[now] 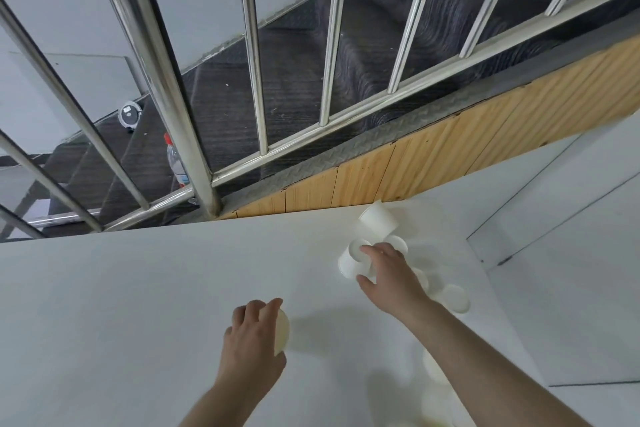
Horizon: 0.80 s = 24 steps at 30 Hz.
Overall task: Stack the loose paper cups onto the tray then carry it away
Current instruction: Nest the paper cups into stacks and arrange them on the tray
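Several white paper cups lie loose on a white table [138,305]. My left hand [252,347] grips one cup [282,331] from above, near the table's middle. My right hand [388,270] holds a cup lying on its side [349,258], farther back on the right. Behind it another cup [379,220] lies tipped near the table's far edge. More cups sit beside my right wrist [455,298] and under my right forearm [433,364], partly hidden. No tray is in view.
A steel railing [162,80] and dark carpeted stairs rise behind the table, above a wooden panel [415,163]. A plastic bottle with a red cap [176,159] stands behind the railing post. The table's right edge drops to a pale floor [571,288].
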Each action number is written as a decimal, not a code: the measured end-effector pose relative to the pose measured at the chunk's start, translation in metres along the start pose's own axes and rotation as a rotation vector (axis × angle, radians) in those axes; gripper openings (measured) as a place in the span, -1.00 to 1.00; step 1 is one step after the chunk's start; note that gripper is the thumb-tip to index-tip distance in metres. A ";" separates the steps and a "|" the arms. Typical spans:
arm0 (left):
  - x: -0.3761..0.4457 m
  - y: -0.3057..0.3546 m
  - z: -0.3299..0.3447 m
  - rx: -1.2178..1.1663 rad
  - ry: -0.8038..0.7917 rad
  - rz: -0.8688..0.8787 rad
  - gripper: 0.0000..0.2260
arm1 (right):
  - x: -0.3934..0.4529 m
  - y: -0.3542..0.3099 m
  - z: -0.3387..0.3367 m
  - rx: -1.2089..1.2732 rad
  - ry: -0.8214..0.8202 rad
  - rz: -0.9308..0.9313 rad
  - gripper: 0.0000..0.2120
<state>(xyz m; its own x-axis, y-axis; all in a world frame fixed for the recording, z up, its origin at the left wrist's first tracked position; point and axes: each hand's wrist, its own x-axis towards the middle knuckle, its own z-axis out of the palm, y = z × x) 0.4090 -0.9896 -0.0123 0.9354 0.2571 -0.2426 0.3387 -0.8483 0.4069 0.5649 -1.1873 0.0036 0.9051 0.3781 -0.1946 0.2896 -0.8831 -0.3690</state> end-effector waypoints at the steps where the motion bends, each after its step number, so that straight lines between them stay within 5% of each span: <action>1: 0.000 0.001 0.002 0.034 -0.018 0.003 -0.35 | 0.006 -0.001 0.000 -0.049 -0.025 0.002 -0.51; 8: 0.004 0.000 0.013 0.069 -0.027 0.014 -0.35 | 0.037 -0.003 0.007 -0.189 -0.069 -0.020 -0.43; 18: 0.007 -0.003 0.013 0.029 -0.003 0.015 -0.26 | 0.040 0.002 0.021 -0.076 -0.001 -0.055 -0.57; 24: 0.013 0.006 0.005 -0.099 0.147 0.084 -0.23 | 0.017 -0.018 0.005 0.565 0.114 0.013 -0.66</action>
<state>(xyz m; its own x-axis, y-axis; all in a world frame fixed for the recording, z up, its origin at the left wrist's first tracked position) 0.4228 -0.9941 -0.0174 0.9630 0.2584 -0.0762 0.2606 -0.8220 0.5064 0.5733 -1.1639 0.0018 0.9444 0.3080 -0.1151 0.0949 -0.5904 -0.8015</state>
